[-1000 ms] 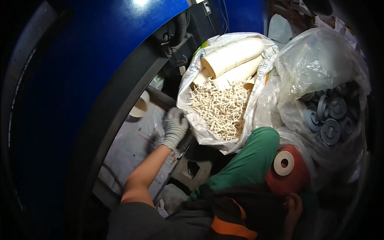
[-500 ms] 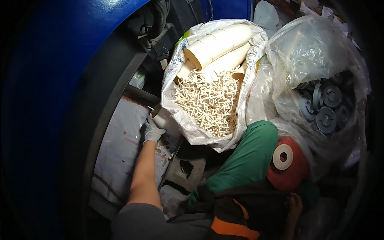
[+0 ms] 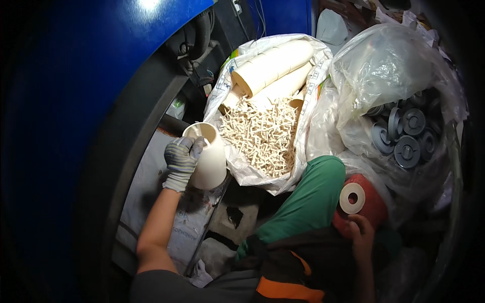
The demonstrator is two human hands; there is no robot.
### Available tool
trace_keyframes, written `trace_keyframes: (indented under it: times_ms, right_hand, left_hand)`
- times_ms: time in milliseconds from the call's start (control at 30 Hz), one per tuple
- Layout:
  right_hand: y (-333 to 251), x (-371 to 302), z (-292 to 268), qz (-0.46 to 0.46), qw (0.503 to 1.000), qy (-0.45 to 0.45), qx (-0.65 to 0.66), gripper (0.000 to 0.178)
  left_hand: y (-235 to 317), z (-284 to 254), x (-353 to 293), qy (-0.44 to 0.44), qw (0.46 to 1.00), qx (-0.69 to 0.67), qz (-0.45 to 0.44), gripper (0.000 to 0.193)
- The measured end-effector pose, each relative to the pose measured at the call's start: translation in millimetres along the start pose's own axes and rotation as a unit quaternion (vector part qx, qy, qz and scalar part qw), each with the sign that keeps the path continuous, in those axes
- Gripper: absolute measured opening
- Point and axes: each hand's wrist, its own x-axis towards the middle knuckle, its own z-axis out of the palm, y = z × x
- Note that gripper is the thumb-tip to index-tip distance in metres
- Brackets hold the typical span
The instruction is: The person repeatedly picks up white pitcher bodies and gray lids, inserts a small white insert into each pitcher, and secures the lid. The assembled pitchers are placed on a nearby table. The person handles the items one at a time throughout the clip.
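My left hand, in a striped knitted work glove, is closed on the rim of a hollow cream plastic cylinder. Its mouth faces up, and a small white bit shows at the inner rim beside my fingers. Bare and with its fingers extended, my right hand is just below a flat cream ring. That ring lies on a rounded red thing beside my green-clad knee. Whether the fingertips touch the ring or only the red surface, I cannot tell.
A white woven sack in the middle holds large cream tubes and a heap of short cream plastic pieces. To its right, a clear plastic bag contains grey round parts. Blue machinery borders the left.
My left hand has raised the cream cylinder from the low spot beside the machine, bringing it up next to the sack. My right hand has moved up toward the ring.
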Motion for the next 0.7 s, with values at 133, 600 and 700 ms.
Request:
trace_keyframes:
  times_ms: [133,600,700]
  right_hand:
    - [-35,1,20,-0.142,0.981,-0.033,-0.125,0.031]
    - [-22,-28,-19,-0.309,0.947,-0.09,0.015,0.029]
    - [-14,-34,-18,-0.317,0.946,-0.07,-0.013,0.028]
  left_hand:
    - [131,-46,52,0.007,0.963,-0.149,0.225,0.029]
    - [314,20,23,-0.449,0.666,-0.399,0.443,0.026]
    - [308,31,21,-0.515,0.649,-0.361,0.429,0.026]
